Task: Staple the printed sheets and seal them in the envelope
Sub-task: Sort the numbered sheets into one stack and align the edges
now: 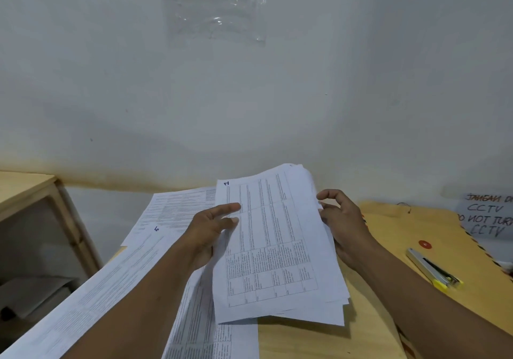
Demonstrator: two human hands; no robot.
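Head view: both hands, left hand (213, 228) and right hand (344, 225), grasp the sheet stack (277, 247), long axis pointing away.

Handwritten CCTV sign (488, 215) and envelope (444, 236) cut off rightward

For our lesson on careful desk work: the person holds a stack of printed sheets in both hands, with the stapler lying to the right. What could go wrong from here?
1. The stack of sheets is fanned, its edges uneven at the bottom; stapled so, some pages may be missed.
2. Loose sheets, one marked 5, lie on the desk and may be left out.
3. The stapler rests on the envelope; both hands, left hand and right hand, are busy, so reaching for it may let the stack slip.
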